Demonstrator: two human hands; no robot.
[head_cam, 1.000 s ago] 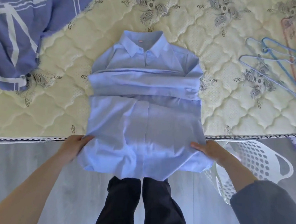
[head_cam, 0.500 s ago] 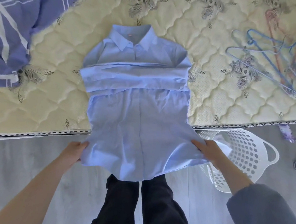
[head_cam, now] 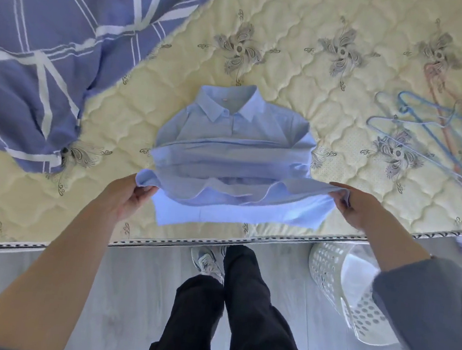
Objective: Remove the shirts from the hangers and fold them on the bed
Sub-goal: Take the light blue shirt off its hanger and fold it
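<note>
A light blue collared shirt (head_cam: 232,144) lies face up on the cream quilted mattress (head_cam: 304,77), collar toward the far side, sleeves folded across the chest. Its bottom hem is lifted off the bed and doubled back toward the collar. My left hand (head_cam: 129,193) pinches the hem's left corner. My right hand (head_cam: 354,203) pinches the right corner. Several empty blue and pink hangers (head_cam: 436,138) lie in a heap on the mattress at the right.
A purple blanket with white lines (head_cam: 44,52) covers the mattress's far left. A white perforated laundry basket (head_cam: 353,296) stands on the grey floor at the right, just beyond the mattress edge (head_cam: 161,243). My legs and a shoe are below, by the bed.
Both hands have lifted the shirt's hanging bottom hem up from over the bed's edge and carried it toward the collar, folding the lower half over. The camera view has shifted closer over the bed.
</note>
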